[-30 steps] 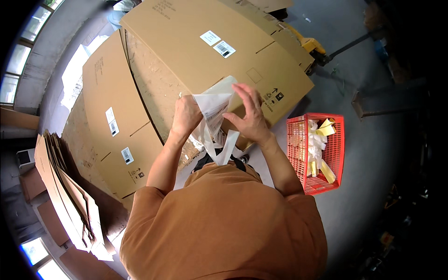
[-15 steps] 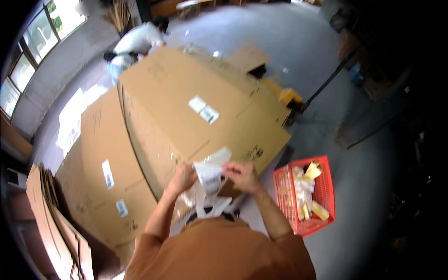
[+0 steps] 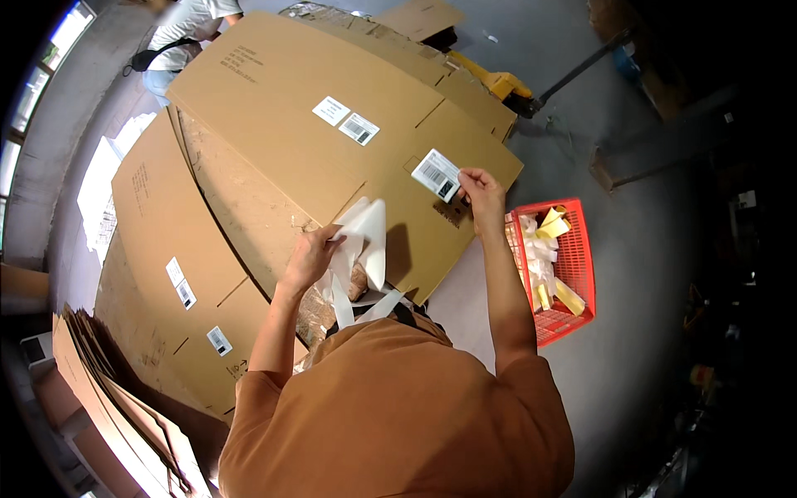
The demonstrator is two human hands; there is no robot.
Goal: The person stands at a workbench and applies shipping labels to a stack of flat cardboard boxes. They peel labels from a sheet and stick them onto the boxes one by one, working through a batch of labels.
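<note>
My left hand (image 3: 311, 259) is closed on white label backing paper (image 3: 372, 236), whose strips hang down in front of my body. Between the fingers and thumb of my right hand (image 3: 486, 197) is the corner of a white printed label (image 3: 436, 175). The label is at the near right part of a large flat cardboard sheet (image 3: 290, 124); whether it lies fully flat there I cannot tell. Farther up the same sheet sit a white label (image 3: 331, 109) and another label (image 3: 359, 129), side by side.
A second cardboard sheet (image 3: 158, 216) with labels lies to the left, beside stacked folded cardboard (image 3: 124, 407). The red basket (image 3: 591, 274) at right holds crumpled white and yellow paper. Beyond are a yellow pallet jack (image 3: 502, 85) and another person (image 3: 178, 37).
My right hand has moved away from the backing paper, forward and right, with a label now in its fingers. My left hand still holds the backing paper. The view has tilted downward.
</note>
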